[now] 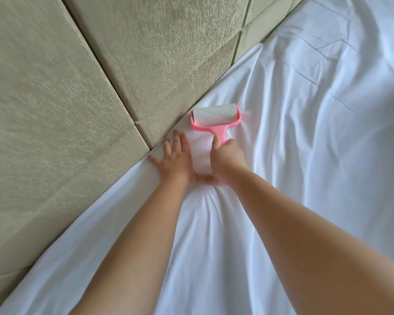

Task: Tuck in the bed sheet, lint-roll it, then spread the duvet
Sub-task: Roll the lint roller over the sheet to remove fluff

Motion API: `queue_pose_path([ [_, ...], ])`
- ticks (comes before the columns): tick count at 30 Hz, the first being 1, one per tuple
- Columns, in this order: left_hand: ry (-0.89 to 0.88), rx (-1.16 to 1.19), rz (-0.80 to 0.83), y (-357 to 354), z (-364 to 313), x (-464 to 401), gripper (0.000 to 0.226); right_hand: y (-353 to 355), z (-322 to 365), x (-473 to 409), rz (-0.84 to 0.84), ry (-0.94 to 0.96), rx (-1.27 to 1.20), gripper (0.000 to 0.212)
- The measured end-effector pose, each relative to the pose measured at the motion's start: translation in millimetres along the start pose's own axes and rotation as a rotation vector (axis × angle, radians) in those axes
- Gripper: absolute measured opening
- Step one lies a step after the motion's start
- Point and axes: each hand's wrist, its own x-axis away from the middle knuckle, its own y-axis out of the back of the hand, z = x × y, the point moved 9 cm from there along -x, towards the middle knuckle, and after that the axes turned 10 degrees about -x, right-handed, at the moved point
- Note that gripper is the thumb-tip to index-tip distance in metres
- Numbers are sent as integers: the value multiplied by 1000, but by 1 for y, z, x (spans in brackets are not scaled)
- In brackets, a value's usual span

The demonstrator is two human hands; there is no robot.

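A white bed sheet [293, 137] covers the mattress, creased and bunched around my wrists. A pink lint roller [215, 118] with a white sticky drum lies on the sheet close to the headboard. My right hand [228, 155] grips its pink handle, thumb along the top. My left hand [173, 158] presses flat on the sheet just left of the roller, fingers spread, fingertips near the headboard seam. The handle's lower end pokes out pink under my right wrist. No duvet is in view.
A padded beige headboard [89, 87] in fabric panels fills the left and top, meeting the sheet along a diagonal line. Thin dark hairs or threads [304, 75] lie on the sheet to the upper right.
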Motion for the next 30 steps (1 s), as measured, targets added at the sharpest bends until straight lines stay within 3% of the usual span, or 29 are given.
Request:
queue_pose_path([
  [10, 14, 34, -37, -2, 1, 33, 123, 12, -29, 50, 5, -31, 3, 47],
  [20, -47, -44, 32, -39, -5, 99, 136, 25, -79, 121, 15, -56, 22, 37],
  [30, -50, -16, 44, -61, -18, 163, 125, 54, -116, 187, -9, -9, 46, 41],
])
